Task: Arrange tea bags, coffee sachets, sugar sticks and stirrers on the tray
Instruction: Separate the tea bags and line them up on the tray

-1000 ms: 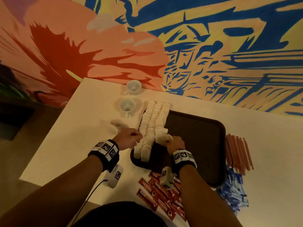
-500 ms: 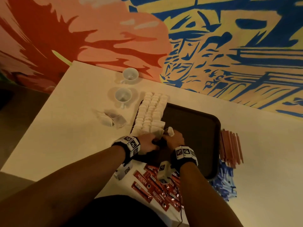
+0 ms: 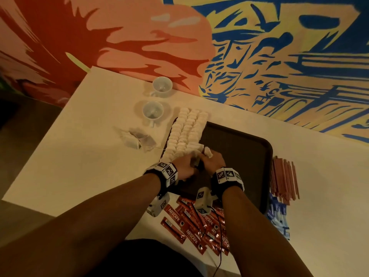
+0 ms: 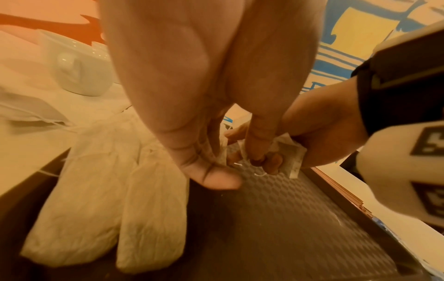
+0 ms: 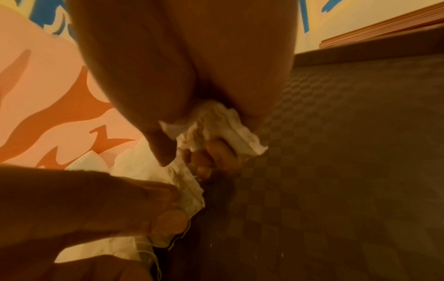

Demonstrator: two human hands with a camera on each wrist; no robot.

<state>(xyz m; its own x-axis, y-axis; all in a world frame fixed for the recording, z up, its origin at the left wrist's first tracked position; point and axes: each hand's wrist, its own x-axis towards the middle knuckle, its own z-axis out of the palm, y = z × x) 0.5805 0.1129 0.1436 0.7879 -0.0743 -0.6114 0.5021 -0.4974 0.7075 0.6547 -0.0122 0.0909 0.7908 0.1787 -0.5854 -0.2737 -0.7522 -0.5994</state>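
Observation:
A dark brown tray [image 3: 241, 148] lies on the white table, its left part covered by rows of white tea bags [image 3: 186, 132]. Both hands meet over the near end of those rows. My right hand [image 3: 208, 159] grips a small bunch of tea bags [image 5: 223, 129], and one tea bag [image 3: 207, 151] sticks out above its fingers. My left hand [image 3: 191, 164] pinches a tea bag [image 5: 186, 187] between thumb and fingertips [image 4: 213, 178], just beside the right hand. Red coffee sachets [image 3: 191, 226], blue sugar sticks [image 3: 278, 218] and reddish stirrers [image 3: 283, 178] lie on the table around the tray.
Two white cups [image 3: 162, 86] [image 3: 153, 111] stand left of the tray's far corner. A few loose tea bags [image 3: 137, 139] lie on the table left of the tray. A painted wall runs close behind the table. The tray's right half holds nothing.
My left hand has moved right from the tray's left edge onto the tray and joined the right hand at the tea bags. The right hand has stayed roughly in place.

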